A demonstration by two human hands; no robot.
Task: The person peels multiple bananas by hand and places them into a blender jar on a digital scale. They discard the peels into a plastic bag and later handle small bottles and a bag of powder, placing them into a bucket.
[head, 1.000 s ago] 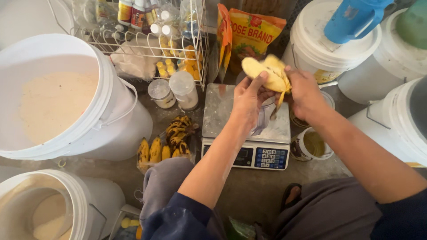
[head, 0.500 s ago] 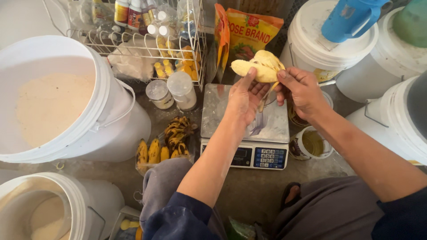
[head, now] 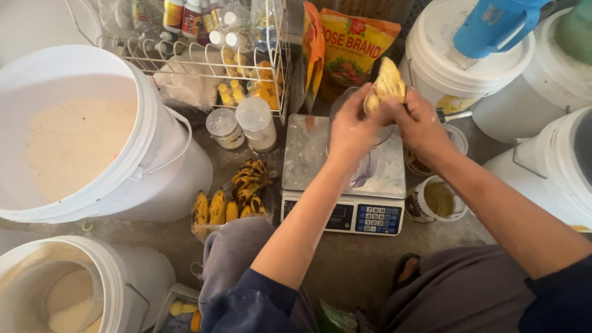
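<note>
Left hand (head: 351,126) and right hand (head: 422,123) both grasping pale dough lump (head: 385,83) above digital scale (head: 342,169); flour-slick grip may slip, dropping dough beside clear bowl (head: 364,166).

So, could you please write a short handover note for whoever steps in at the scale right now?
Left hand and right hand: both grip one pale, floury dough lump, held up over the digital scale.
A clear container stands on the scale's steel pan, under the hands; what it holds cannot be told.
Big white bucket of flour sits to the left, small ripe bananas on the floor beside the scale.
Done: the lump is in hand above the scale.
Left: it is not yet set down on the pan or in the container.
</note>
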